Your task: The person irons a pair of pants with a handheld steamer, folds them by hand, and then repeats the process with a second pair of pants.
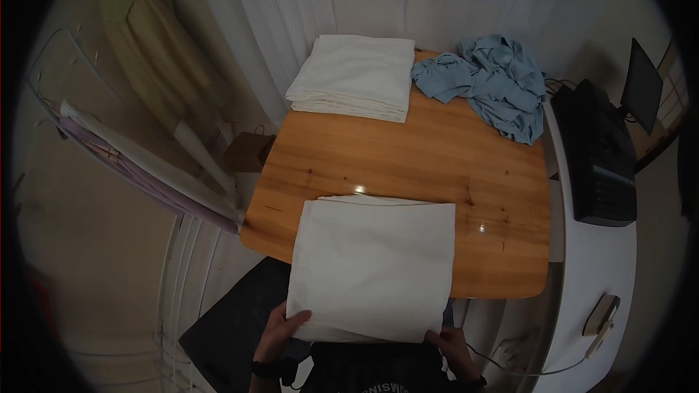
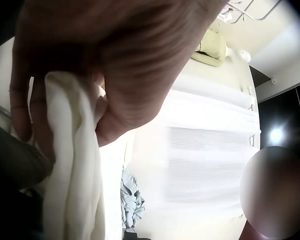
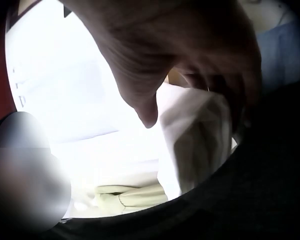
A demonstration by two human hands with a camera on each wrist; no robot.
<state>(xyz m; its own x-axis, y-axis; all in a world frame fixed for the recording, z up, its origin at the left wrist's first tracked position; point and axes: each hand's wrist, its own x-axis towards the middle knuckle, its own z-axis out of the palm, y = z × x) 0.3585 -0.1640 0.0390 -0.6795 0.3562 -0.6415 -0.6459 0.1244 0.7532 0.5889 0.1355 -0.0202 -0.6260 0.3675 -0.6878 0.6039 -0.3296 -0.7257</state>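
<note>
A folded white cloth (image 1: 375, 269) lies over the near edge of the wooden table, its near side held at both corners. My left hand (image 1: 277, 333) grips the near left corner, thumb on top. In the left wrist view the left hand (image 2: 115, 55) has the thick folded layers (image 2: 72, 150) between thumb and fingers. At the near right corner my right hand (image 1: 455, 351) pinches the cloth. The right wrist view shows the right hand (image 3: 180, 50) with its thumb on one side of the cloth (image 3: 195, 135) and its fingers on the other.
A stack of folded white cloth (image 1: 354, 76) sits at the table's far left, and crumpled blue cloth (image 1: 495, 84) at its far right. Bare wood (image 1: 408, 153) lies between. A white side table (image 1: 593, 269) with a black keyboard-like device (image 1: 601, 167) stands right; a rack (image 1: 145, 167) stands left.
</note>
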